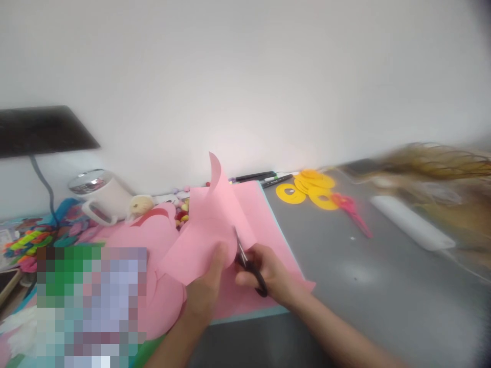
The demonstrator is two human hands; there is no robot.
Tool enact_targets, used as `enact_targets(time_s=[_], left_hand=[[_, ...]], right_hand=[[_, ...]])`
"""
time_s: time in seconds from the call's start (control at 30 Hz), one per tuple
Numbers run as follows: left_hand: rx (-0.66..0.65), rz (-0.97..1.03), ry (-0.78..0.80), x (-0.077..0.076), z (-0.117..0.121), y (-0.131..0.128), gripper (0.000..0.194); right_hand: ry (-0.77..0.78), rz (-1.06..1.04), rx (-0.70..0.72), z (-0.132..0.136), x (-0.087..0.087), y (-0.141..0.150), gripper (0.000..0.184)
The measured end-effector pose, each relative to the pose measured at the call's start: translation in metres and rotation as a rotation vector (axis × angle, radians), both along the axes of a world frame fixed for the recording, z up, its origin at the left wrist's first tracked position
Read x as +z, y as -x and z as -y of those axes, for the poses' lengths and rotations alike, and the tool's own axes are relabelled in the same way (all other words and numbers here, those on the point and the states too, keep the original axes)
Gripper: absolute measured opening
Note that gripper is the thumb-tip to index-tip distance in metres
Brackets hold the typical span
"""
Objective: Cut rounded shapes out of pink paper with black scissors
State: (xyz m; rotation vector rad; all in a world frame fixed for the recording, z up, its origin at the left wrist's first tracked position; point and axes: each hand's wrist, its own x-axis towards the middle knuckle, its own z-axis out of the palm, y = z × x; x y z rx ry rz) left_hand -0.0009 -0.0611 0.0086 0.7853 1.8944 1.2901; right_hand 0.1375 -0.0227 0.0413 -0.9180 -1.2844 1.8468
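Observation:
My left hand (205,291) pinches the lower edge of a pink paper sheet (209,225) and holds it up off the table. My right hand (264,271) grips black-handled scissors (249,266), whose blades bite into the sheet's right edge. The top of the sheet curls upward. Below both hands lies a stack of flat pink sheets (268,225) over a light blue one.
Yellow paper rings (307,189) and red scissors (351,209) lie on the grey table (364,276) to the right. Markers (264,178) lie by the wall. A white mug (103,197), colourful pieces and cut pink shapes (146,235) are at left. A white roll (412,222) is at far right.

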Motion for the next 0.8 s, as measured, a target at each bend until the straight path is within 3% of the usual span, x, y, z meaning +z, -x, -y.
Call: enact_targets(time_s=[0.13, 0.4, 0.63, 0.8], left_hand=[[0.003, -0.038, 0.032, -0.004, 0.002, 0.002, 0.023], [0.027, -0.027, -0.081, -0.006, 0.004, 0.000, 0.027], [0.036, 0.000, 0.165, 0.007, -0.003, -0.005, 0.039], [-0.009, -0.049, 0.173, 0.016, -0.007, 0.000, 0.045]], right_hand=[[-0.001, 0.010, 0.004, 0.000, 0.000, -0.001, 0.058], [0.014, 0.000, 0.008, 0.000, 0.000, -0.002, 0.058], [-0.002, -0.004, 0.018, 0.001, -0.004, -0.002, 0.058], [0.004, 0.014, 0.007, 0.000, -0.003, -0.001, 0.061]])
